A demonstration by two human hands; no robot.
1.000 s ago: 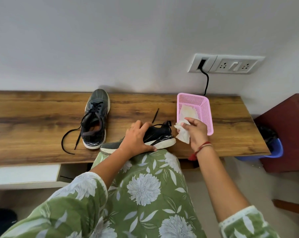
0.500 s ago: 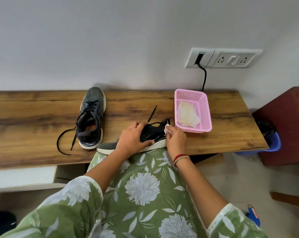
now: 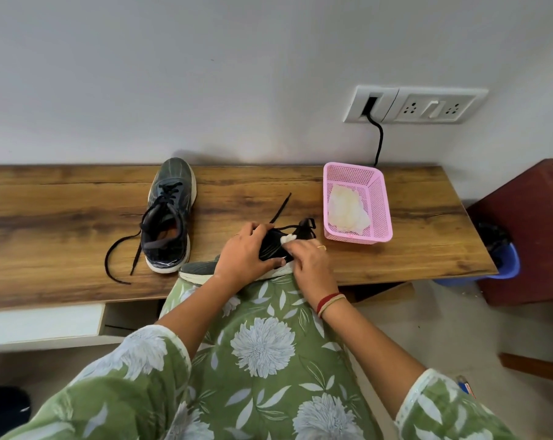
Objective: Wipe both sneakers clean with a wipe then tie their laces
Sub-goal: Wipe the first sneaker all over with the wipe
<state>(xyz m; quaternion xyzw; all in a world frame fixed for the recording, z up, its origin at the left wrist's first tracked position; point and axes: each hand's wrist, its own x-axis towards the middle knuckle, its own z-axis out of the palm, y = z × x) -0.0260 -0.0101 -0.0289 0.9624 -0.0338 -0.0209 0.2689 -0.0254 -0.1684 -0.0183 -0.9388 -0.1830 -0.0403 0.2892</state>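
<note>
One dark sneaker stands on the wooden bench with its toe toward the wall and its black laces trailing loose to the left. The second dark sneaker lies on its side at the bench's front edge, resting against my lap. My left hand grips its upper. My right hand presses a white wipe onto the shoe near the collar; only a corner of the wipe shows above my fingers. This shoe's lace lies loose toward the back.
A pink mesh basket holding more white wipes stands on the bench to the right of my hands. A wall socket with a black cable is above it. A blue bin and a dark red cabinet stand off the bench's right end.
My right hand carried the wipe from in front of the basket leftward to the sneaker and now presses it on the upper. My left hand kept its hold.
</note>
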